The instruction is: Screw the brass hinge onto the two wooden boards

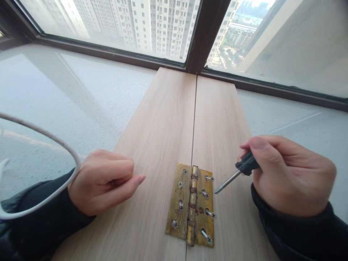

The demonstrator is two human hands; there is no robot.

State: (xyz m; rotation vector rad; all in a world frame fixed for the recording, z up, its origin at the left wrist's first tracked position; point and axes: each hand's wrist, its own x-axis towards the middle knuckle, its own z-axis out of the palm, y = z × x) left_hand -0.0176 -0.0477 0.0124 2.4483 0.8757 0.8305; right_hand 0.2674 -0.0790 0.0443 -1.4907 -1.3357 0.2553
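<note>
A worn brass hinge [190, 206] lies across the seam between two pale wooden boards [160, 127], with several screws in its holes; those on its right leaf stand up partly out. My right hand [288, 175] is closed round a black-handled screwdriver [236, 174], whose metal tip hovers just right of the hinge's right leaf. My left hand [104, 181] rests on the left board in a loose fist, fingers curled and thumb pressed to them, a short way left of the hinge; nothing shows in it.
The boards lie on a grey speckled sill [81, 94] that runs under a dark-framed window [201, 40] with tower blocks outside. A white cable [54, 139] loops over my left sleeve at the left edge.
</note>
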